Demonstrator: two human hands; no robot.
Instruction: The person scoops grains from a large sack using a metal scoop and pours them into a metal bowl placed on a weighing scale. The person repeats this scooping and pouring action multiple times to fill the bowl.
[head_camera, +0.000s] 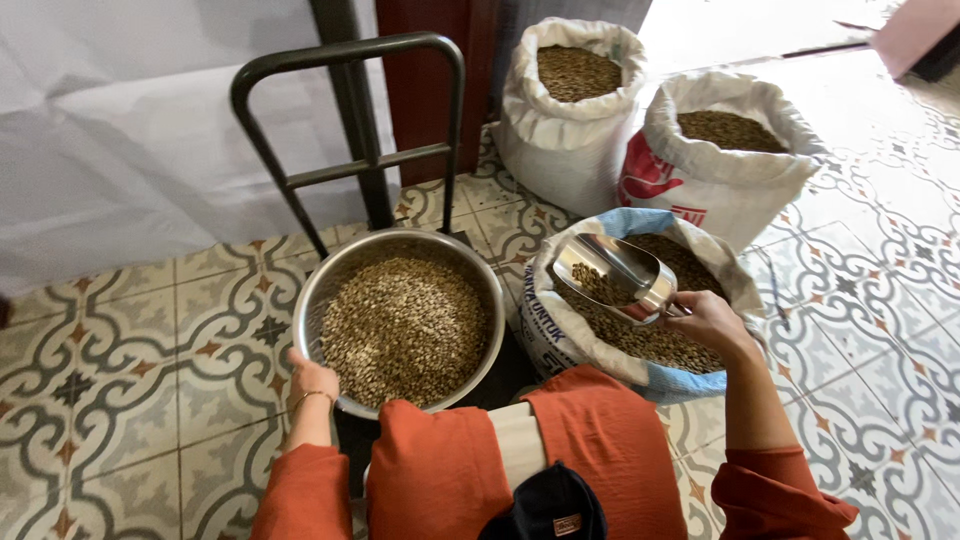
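Note:
A large steel bowl (330, 290) heaped with pale green-brown beans sits in front of my knees. My left hand (310, 378) grips its near left rim. My right hand (712, 320) holds a shiny metal scoop (612, 275) by its handle, with some beans in it. The scoop hangs above an open white and blue sack (560, 335) of the same beans, just right of the bowl. My orange sleeves and orange-clad knees fill the bottom of the view.
Two more open white sacks of beans (570, 110) (725, 170) stand behind on the patterned tile floor (130, 350). A dark metal cart handle (350, 120) rises behind the bowl. White sheeting (120, 120) covers the wall at left.

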